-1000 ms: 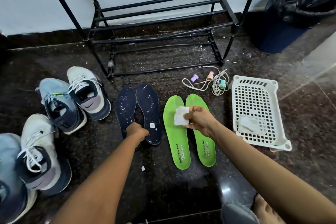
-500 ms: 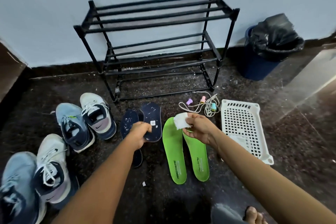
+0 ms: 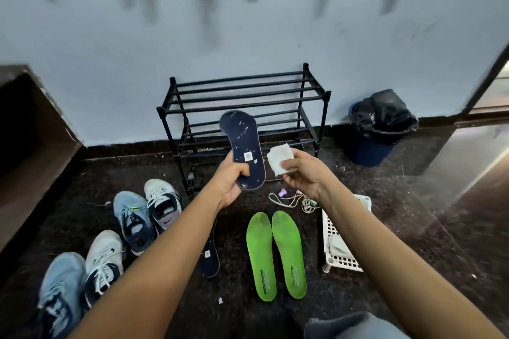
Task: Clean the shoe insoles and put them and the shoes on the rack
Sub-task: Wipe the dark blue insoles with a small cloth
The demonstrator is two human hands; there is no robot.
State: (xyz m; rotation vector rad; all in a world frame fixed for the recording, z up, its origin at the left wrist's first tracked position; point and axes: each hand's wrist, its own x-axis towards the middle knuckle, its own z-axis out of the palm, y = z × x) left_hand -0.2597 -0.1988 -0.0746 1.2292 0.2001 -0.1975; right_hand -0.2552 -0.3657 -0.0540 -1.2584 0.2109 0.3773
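Left hand [image 3: 230, 181] grips navy insole [image 3: 242, 146]; right hand [image 3: 301, 173] pinches wipe [image 3: 279, 158].

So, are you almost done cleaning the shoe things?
Not nearly. Done: nothing shows as finished; no shoe or insole sits on the black metal rack. In hand: the left hand holds a dark navy insole flecked with white bits, and the right hand pinches a white folded wipe beside it. Left: the second navy insole, two bright green insoles and four sneakers lie on the floor.
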